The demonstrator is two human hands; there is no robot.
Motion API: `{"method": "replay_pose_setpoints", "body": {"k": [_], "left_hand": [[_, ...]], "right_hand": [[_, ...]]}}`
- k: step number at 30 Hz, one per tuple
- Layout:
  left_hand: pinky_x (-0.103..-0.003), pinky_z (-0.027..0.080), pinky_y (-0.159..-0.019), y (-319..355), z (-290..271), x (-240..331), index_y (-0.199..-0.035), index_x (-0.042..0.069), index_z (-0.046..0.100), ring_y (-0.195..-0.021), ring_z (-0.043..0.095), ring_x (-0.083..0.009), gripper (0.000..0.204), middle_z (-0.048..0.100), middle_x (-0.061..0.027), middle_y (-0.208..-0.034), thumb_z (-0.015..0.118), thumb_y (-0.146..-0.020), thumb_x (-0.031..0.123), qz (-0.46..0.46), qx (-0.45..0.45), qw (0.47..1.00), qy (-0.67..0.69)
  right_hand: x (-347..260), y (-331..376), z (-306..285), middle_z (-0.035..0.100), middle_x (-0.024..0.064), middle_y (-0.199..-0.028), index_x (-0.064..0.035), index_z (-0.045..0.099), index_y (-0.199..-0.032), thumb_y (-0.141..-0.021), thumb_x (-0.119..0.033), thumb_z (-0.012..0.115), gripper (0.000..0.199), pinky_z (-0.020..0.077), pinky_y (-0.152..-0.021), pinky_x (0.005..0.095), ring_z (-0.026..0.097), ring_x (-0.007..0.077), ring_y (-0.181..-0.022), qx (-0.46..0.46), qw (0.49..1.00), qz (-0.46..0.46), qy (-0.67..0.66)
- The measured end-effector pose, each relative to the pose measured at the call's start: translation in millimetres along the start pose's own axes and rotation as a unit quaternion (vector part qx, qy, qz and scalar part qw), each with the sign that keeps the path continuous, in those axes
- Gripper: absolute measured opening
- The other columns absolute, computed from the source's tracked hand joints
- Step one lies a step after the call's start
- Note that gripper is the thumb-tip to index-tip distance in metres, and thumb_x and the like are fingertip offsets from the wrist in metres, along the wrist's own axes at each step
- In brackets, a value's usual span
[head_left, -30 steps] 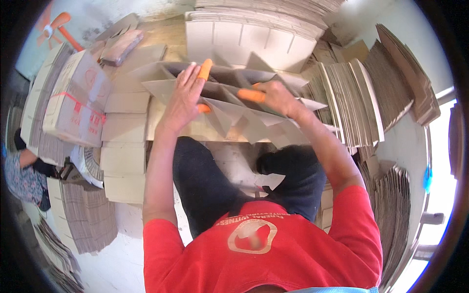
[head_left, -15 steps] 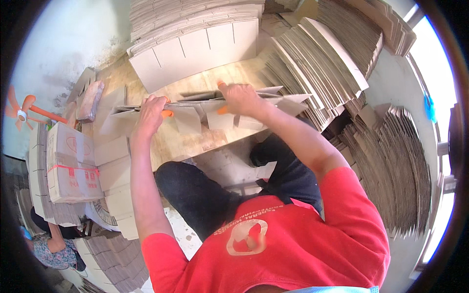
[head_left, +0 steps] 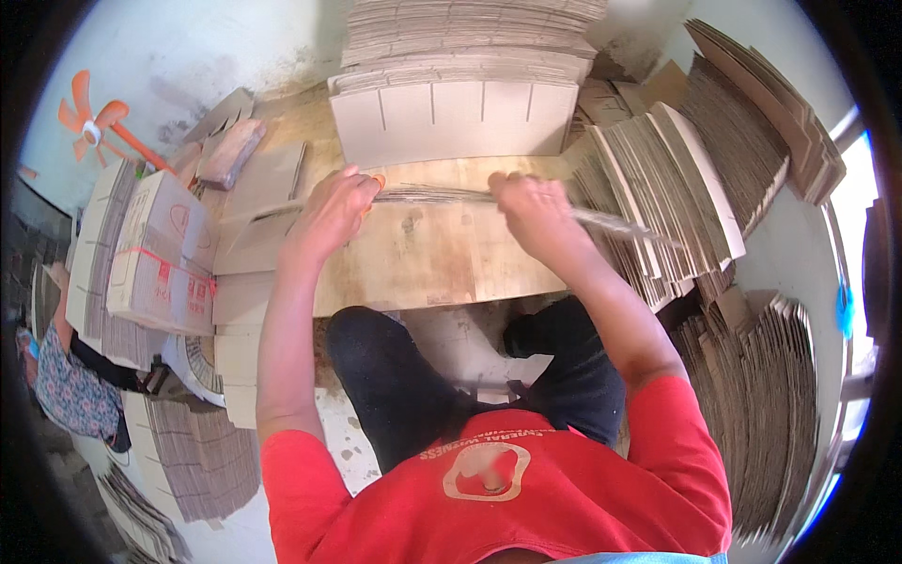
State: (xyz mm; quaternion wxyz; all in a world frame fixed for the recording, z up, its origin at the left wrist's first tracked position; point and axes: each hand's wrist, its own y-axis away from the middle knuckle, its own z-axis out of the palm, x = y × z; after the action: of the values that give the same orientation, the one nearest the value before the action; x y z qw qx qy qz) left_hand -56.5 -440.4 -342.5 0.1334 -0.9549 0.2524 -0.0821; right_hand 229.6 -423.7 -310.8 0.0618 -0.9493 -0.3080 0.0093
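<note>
A folded-flat cardboard divider grid lies as a thin bundle of strips across a wooden board. My left hand grips its left end, an orange fingertip cover showing at the thumb. My right hand grips the bundle right of its middle; the strips stick out past it toward the right. Behind the bundle stands a stack of slotted cardboard sheets.
Tall piles of cardboard sheets crowd the right side and more stacks lie lower right. Tied cardboard bundles sit at left. An orange fan stands far left. Another person sits at the left edge.
The opened grid of cardboard dividers has been pressed flat into a thin bundle between my hands, and my view has swung so the slotted stack is centred behind it.
</note>
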Motion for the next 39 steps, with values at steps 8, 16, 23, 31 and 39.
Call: {"method": "replay_pose_setpoints", "body": {"k": [8, 16, 23, 31, 39], "left_hand": [[-0.040, 0.049, -0.070, 127.0, -58.1, 54.4, -0.099, -0.005, 0.059, -0.084, 0.055, -0.0321, 0.032, 0.060, -0.0179, -0.098, 0.060, -0.067, -0.004, -0.164, 0.227, 0.934, -0.221], [-0.042, 0.048, -0.077, 187.4, 24.5, -31.6, -0.113, -0.007, 0.055, -0.095, 0.056, -0.0350, 0.053, 0.060, -0.0203, -0.108, 0.074, -0.068, 0.013, -0.464, -0.063, 0.853, -0.229], [-0.030, 0.051, -0.072, 120.1, 29.8, 48.5, -0.127, -0.006, 0.050, -0.082, 0.060, -0.0179, 0.057, 0.065, -0.0129, -0.102, 0.072, -0.077, 0.012, -0.359, 0.228, 0.788, 0.446], [-0.030, 0.051, -0.066, 52.6, 23.5, 131.8, -0.138, -0.012, 0.030, -0.069, 0.058, -0.0147, 0.081, 0.062, -0.0186, -0.098, 0.072, -0.073, 0.012, -0.090, 0.182, 0.534, 0.821], [-0.029, 0.049, -0.088, 97.6, 125.4, -49.4, -0.126, -0.007, 0.048, -0.101, 0.061, -0.0190, 0.046, 0.061, -0.0151, -0.113, 0.060, -0.085, 0.011, -0.381, 0.163, 0.589, 0.694]], "right_hand": [[-19.8, 20.1, -17.5, 0.055, 0.0166, -0.118, -0.0034, 0.058, -0.116, -0.069, -0.010, 0.062, 0.047, 0.0276, -0.104, 0.0557, 0.052, 0.0326, -0.114, 0.369, 0.914, -0.168, 0.007], [-44.2, 35.3, 32.2, 0.056, 0.0137, -0.112, -0.0002, 0.057, -0.108, -0.072, -0.006, 0.059, 0.037, 0.0330, -0.101, 0.0517, 0.054, 0.0288, -0.109, 0.205, 0.954, -0.203, -0.077], [-46.1, 39.4, 44.0, 0.067, 0.0131, -0.088, -0.0009, 0.068, -0.091, -0.082, -0.008, 0.068, 0.012, 0.0520, -0.072, 0.0291, 0.066, 0.0230, -0.077, 0.212, 0.911, -0.032, -0.352], [-50.9, 32.6, 22.2, 0.065, 0.0056, -0.099, 0.0004, 0.065, -0.109, -0.086, -0.018, 0.066, 0.030, 0.0506, -0.068, 0.0243, 0.060, 0.0099, -0.084, 0.021, 0.610, 0.083, -0.788], [-5.8, 66.0, 48.4, 0.064, 0.0080, -0.092, 0.0043, 0.063, -0.108, -0.087, -0.018, 0.065, 0.031, 0.0518, -0.067, 0.0274, 0.060, 0.0141, -0.080, 0.025, 0.654, 0.229, -0.721]]}}
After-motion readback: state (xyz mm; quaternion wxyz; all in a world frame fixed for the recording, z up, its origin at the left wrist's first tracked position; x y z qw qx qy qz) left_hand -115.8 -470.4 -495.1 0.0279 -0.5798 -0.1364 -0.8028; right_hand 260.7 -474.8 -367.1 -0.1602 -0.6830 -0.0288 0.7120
